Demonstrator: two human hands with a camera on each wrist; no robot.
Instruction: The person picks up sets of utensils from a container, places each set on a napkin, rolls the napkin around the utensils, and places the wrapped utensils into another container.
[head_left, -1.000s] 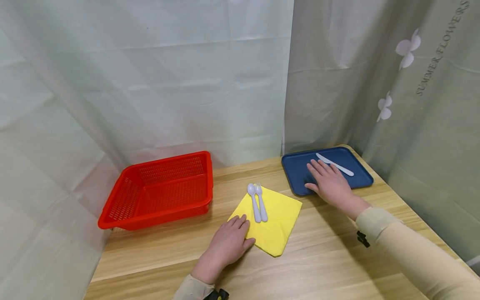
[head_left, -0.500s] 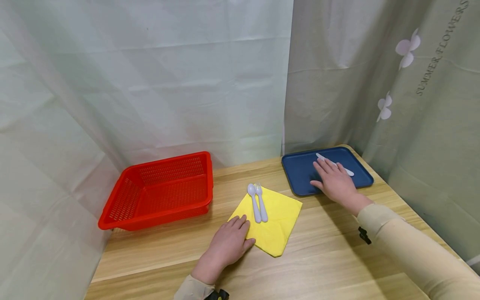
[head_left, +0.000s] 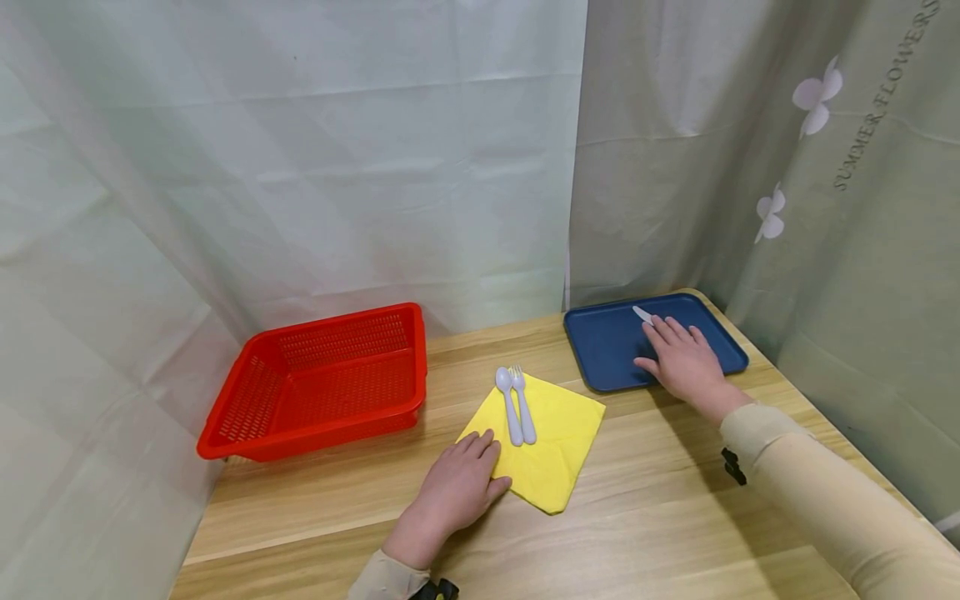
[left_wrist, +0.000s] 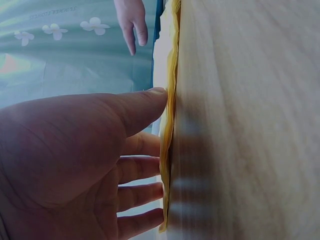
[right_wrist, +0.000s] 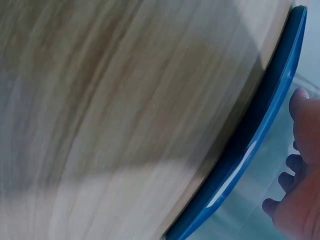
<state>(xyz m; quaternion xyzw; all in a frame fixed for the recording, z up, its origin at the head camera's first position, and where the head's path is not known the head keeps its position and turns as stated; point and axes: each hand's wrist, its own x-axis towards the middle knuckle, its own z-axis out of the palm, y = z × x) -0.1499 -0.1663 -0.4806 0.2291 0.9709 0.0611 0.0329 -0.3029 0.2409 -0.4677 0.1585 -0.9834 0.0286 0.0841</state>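
My left hand rests its straight fingertips on the left edge of a folded yellow napkin. In the left wrist view, the thumb and fingertips touch the napkin's layered edge. A pale plastic spoon and fork lie side by side on the napkin, just beyond those fingers. At the right, my right hand hovers palm down over a blue tray, fingers spread. Beneath it lies a pale plastic knife; only the blade end shows, the handle hidden by the hand. The right wrist view shows the fingers above the tray rim.
A red perforated plastic basket stands at the back left of the wooden table. Curtains hang behind the table and along both sides, close to the tray and basket.
My right hand has shifted a little to the right over the tray, covering the knife's handle. My left hand, the napkin, spoon and fork have stayed put.
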